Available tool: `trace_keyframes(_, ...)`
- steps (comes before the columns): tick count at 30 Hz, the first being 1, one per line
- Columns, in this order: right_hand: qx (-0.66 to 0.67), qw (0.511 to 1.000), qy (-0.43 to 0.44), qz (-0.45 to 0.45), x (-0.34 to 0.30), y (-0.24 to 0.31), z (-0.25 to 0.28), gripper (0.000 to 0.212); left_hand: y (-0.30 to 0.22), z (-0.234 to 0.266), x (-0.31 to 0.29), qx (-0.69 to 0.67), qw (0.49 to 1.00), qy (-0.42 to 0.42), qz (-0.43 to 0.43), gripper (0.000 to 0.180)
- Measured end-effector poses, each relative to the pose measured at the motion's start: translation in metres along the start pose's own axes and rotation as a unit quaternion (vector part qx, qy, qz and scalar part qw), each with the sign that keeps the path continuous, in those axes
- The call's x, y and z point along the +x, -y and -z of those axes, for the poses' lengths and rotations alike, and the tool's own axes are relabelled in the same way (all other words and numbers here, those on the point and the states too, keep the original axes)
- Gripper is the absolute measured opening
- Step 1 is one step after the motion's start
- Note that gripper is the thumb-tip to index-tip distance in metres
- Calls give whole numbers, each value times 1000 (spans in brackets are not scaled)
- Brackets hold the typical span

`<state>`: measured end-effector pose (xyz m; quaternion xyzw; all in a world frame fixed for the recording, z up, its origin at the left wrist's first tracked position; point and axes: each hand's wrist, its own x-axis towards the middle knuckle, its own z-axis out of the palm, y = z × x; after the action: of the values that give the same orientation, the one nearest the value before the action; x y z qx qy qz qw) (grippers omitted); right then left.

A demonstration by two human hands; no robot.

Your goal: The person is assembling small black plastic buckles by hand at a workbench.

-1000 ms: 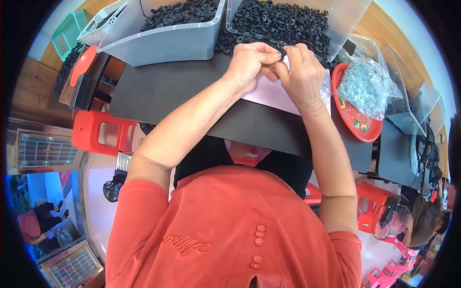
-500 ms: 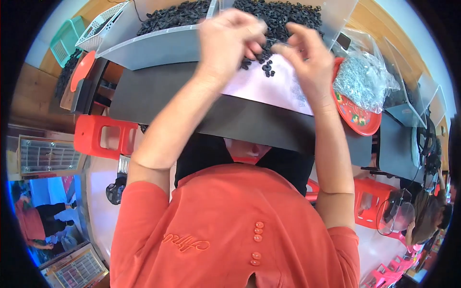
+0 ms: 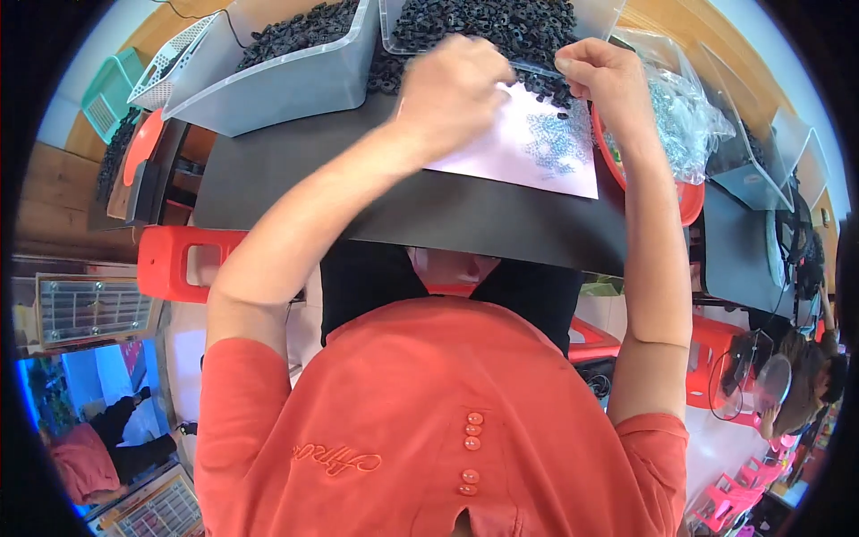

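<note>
- We see both hands raised over the far edge of the black worktop [image 3: 295, 192], just at the near rim of the clear bin [image 3: 591, 13] heaped with small black rings [image 3: 501, 22].
- The bin sits straight ahead and close, which we judge keeps the rings within easy reach of either hand; a second grey bin [image 3: 295, 85] of the same black pieces stands beside it on the left.
- A pale sheet of paper [image 3: 537, 148] lies flat under the hands, seemingly as a light ground on which small parts show up: a scatter of tiny grey pieces [image 3: 550, 143] rests on it, with a few stray black rings near its far edge.
- The left hand [image 3: 452, 94] is blurred; its fingers look curled in toward the palm, but we cannot tell whether the grip closes on anything.
- The right hand [image 3: 608, 85] has its fingertips drawn together in a pinch at the bin's edge, touching the rings there; it probably holds a ring, though the piece itself is too small to make out.
- To the right, a clear plastic bag [image 3: 693, 121] of small pale parts rests on a red tray [image 3: 687, 204], near the right hand.
</note>
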<state>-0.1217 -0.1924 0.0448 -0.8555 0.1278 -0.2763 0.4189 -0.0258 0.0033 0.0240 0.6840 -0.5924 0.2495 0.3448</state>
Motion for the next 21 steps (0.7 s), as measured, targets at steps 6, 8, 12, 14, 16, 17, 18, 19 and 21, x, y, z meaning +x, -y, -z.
trace_keyframes(6, 74, 997, 11, -9, 4, -13, -15, 14, 4, -78, -6, 42, 982, 183, -1, 27)
trace_keyframes(8, 27, 1000, 5, -13, -2, -14, -13, 14, 12, -74, -7, 49, 984, 172, 11, 22)
trace_keyframes(12, 57, 998, 16, -26, -9, -14, 0, 14, 22, -63, -16, 27, 988, 150, 15, 12)
trace_keyframes(14, 3, 999, 54, 0, -16, -14, 0, 14, 21, -55, -19, 13, 994, 113, 6, 11)
trace_keyframes(16, -82, 989, 110, 53, -19, -20, -8, 17, 18, -42, -21, -1, 997, 76, -5, 9)
trace_keyframes(17, -165, 976, 108, 89, -23, -23, -15, 17, 16, -33, -21, 20, 996, 89, 4, 9)
trace_keyframes(18, -247, 955, 107, 124, -26, -26, -23, 18, 17, -27, -22, 40, 994, 101, 13, 9)
trace_keyframes(19, -342, 920, 142, 129, -25, -27, -31, 17, 23, -24, -27, 69, 988, 136, 29, 11)
trace_keyframes(21, -363, 910, 129, 155, -24, -28, -41, 17, 30, -20, -38, 59, 986, 148, 42, 14)
